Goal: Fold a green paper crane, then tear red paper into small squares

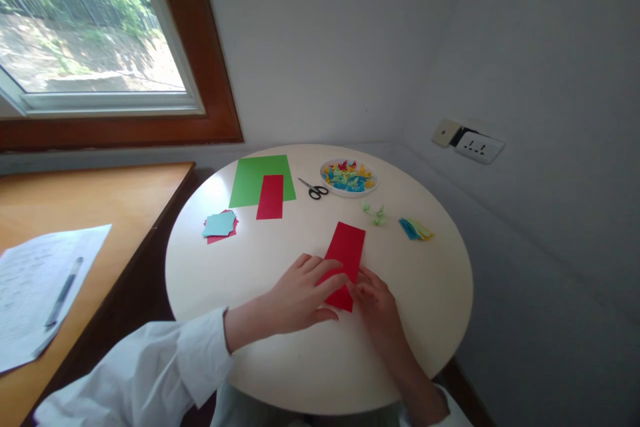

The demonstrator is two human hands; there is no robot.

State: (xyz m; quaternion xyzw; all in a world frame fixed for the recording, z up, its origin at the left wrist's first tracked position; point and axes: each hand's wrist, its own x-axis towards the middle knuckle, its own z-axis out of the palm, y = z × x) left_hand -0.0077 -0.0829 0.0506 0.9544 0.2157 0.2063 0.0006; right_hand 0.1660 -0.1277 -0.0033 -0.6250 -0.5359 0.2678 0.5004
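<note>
A red paper strip (349,245) lies slightly tilted on the round white table in front of me. My left hand (306,290) reaches across its lower part, fingers spread and resting over the paper. At the strip's right edge, my right hand (376,300) has its fingers curled together, pinching the edge near the left fingertips. The left fingers hide part of the strip. Beyond it sit a few pale green folded paper pieces (375,215). A second red strip (271,197) rests on a green paper sheet (245,180).
Scissors (315,191) lie beside a white dish (350,193) of colourful folded pieces. Small paper squares (220,223) are stacked at the left, with blue and yellow folded papers (416,229) at the right. A wooden desk (135,207) bears written sheets and a pen (65,292).
</note>
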